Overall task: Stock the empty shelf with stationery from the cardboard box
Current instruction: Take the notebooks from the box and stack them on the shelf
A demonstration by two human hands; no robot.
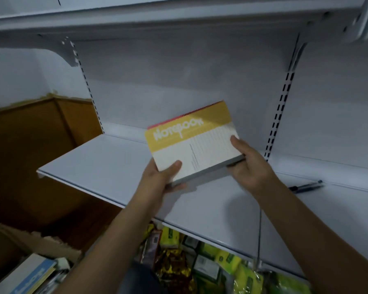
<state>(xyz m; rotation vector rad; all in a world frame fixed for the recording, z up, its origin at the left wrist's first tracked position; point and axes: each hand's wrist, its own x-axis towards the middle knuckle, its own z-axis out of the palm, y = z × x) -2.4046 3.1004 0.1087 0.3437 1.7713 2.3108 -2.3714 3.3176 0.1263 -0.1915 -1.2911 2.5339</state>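
A stack of notebooks (191,139), its top cover yellow and white with "NOTEBOOK" printed on it and a red one beneath, is held tilted just above the white shelf (98,164). My left hand (159,181) grips its near left corner, thumb on the cover. My right hand (249,164) grips the right edge, thumb on top and fingers underneath. The cardboard box (40,242) sits at the lower left with a blue notebook (28,276) and other stationery inside.
Two dark pens (306,186) lie on the shelf at the right. A white shelf (136,20) hangs overhead. Slotted uprights run down the back panel. Yellow and green packets (221,262) fill the shelf below. A brown wooden panel (30,145) stands at the left.
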